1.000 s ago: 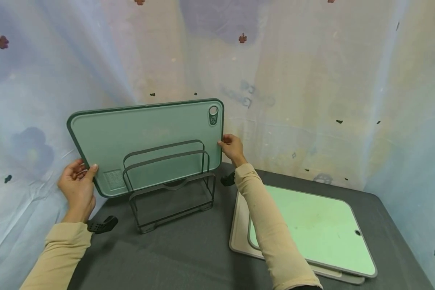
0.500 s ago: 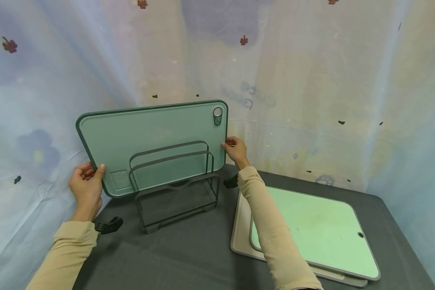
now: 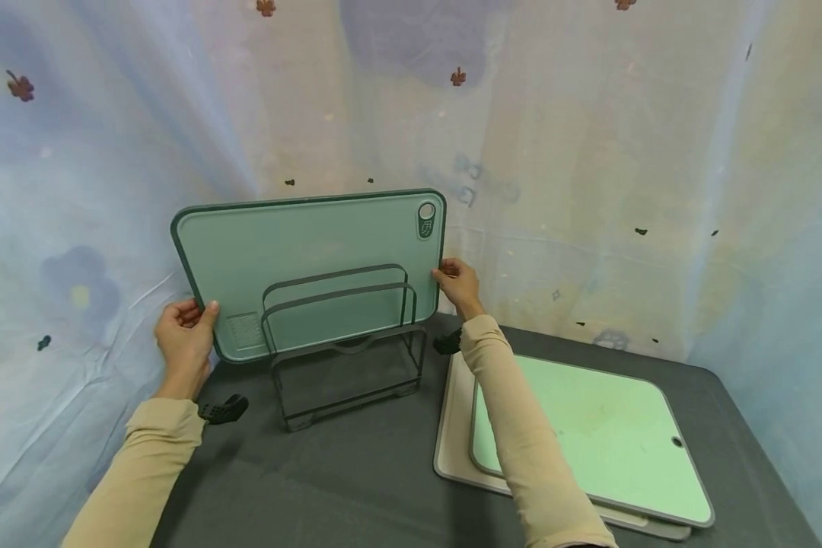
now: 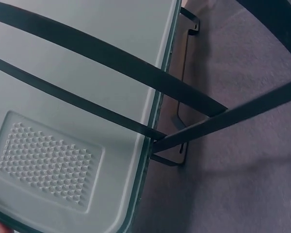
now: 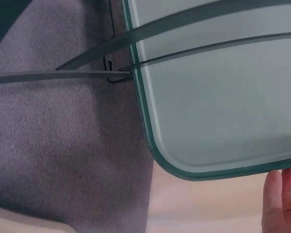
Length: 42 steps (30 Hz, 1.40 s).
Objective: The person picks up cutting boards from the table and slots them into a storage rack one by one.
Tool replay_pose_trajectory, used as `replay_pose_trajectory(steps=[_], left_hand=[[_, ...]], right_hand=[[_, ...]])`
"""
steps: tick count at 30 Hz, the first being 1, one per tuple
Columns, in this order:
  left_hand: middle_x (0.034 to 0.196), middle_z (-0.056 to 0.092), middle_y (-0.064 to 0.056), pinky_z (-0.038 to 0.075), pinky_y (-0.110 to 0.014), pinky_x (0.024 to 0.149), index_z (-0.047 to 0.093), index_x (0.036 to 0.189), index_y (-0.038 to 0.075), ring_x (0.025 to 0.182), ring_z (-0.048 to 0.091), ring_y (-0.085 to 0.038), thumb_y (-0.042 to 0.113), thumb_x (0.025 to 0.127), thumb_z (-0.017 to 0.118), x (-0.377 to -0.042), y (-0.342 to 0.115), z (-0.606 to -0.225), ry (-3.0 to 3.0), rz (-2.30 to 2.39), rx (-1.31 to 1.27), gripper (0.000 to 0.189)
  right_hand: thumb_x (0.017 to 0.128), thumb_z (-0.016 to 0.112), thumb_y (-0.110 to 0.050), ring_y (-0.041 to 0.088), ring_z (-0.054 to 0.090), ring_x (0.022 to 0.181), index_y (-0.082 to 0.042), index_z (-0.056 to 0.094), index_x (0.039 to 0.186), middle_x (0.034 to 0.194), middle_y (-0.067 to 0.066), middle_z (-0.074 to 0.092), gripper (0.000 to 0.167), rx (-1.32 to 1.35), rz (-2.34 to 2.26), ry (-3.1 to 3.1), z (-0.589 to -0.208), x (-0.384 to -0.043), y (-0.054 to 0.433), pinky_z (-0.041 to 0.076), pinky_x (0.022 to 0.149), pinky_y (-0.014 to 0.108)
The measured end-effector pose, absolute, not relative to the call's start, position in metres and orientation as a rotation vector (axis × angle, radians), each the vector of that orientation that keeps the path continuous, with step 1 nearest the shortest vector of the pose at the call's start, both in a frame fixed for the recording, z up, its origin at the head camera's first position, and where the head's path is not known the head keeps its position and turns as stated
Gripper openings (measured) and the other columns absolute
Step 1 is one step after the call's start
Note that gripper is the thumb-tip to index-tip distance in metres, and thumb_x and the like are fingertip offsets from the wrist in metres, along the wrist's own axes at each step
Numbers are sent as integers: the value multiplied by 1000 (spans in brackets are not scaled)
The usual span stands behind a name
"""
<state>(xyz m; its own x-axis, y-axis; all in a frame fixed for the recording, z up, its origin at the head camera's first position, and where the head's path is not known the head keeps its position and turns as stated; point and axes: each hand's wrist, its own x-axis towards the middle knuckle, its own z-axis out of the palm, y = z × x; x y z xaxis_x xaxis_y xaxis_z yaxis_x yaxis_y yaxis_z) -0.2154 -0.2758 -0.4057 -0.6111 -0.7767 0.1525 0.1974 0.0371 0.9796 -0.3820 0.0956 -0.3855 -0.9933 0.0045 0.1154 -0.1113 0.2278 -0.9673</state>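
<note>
A green cutting board with a dark green rim stands on its long edge, leaning slightly back, in the dark metal rack. It sits behind the rack's two front upright loops. My left hand grips its left edge low down, thumb on the front face. At the right edge, my right hand pinches the rim, thumb in front. The left wrist view shows the board's textured grating patch and its lower edge against the rack bars. In the right wrist view, fingers touch the rim.
A light green board lies flat on a beige board at the right of the dark grey table, partly under my right forearm. A patterned curtain hangs behind and at both sides.
The green cutting board and the rack have shifted right together and slightly away from me, both hands moving with them and keeping their grip. The flat boards have stayed put.
</note>
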Motion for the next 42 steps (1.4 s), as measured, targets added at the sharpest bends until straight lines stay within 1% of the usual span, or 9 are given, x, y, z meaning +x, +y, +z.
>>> replay_pose_trajectory(steps=[8, 16, 23, 28, 32, 35, 42], left_hand=[[85, 53, 1, 43, -12, 65, 58, 90, 11, 75, 51, -7, -1, 84, 72, -226, -272, -408, -1560, -1694, 548, 19], [82, 56, 1, 44, -11, 64, 60, 87, 9, 74, 53, -8, -4, 82, 74, -227, -274, -407, -1496, -1753, 528, 20], [83, 60, 1, 47, -11, 65, 61, 91, 4, 76, 56, -8, -8, 80, 74, -226, -279, -403, -1411, -1872, 507, 21], [88, 60, 0, 46, -11, 64, 63, 91, 8, 75, 55, -9, -8, 80, 74, -224, -277, -401, -1394, -1866, 541, 23], [94, 60, -1, 46, -14, 67, 65, 93, 10, 74, 54, -10, -5, 79, 76, -225, -276, -395, -1377, -1819, 540, 23], [95, 61, -3, 46, -15, 69, 67, 94, 7, 75, 55, -10, -5, 78, 77, -226, -275, -389, -1353, -1787, 494, 22], [93, 61, -6, 47, -15, 66, 68, 94, 1, 72, 54, -11, -5, 78, 77, -227, -274, -375, -1312, -1809, 398, 19]], right_hand=[[93, 65, -7, 31, 58, 109, 3, 60, 121, 118, 21, 59, 30, 56, 1903, -2389, -384, -383, 104, 50, 88, 41], [93, 65, -7, 31, 57, 109, 5, 60, 120, 118, 21, 58, 30, 51, 1883, -2413, -380, -382, 105, 51, 89, 39], [94, 65, -11, 28, 58, 103, 5, 61, 120, 114, 20, 59, 31, 30, 1885, -2438, -374, -382, 103, 52, 87, 38], [95, 64, -12, 28, 58, 104, 4, 61, 122, 115, 18, 60, 31, 18, 1904, -2451, -372, -381, 103, 52, 87, 39], [95, 62, -11, 31, 59, 106, 3, 62, 122, 113, 18, 60, 30, 36, 1928, -2418, -368, -381, 105, 52, 87, 40], [96, 60, -11, 33, 59, 107, 3, 62, 121, 111, 18, 61, 29, 53, 1945, -2389, -363, -381, 107, 52, 86, 40], [97, 59, -12, 30, 60, 104, 2, 63, 120, 112, 17, 62, 28, 51, 1942, -2371, -352, -382, 111, 51, 86, 37]])
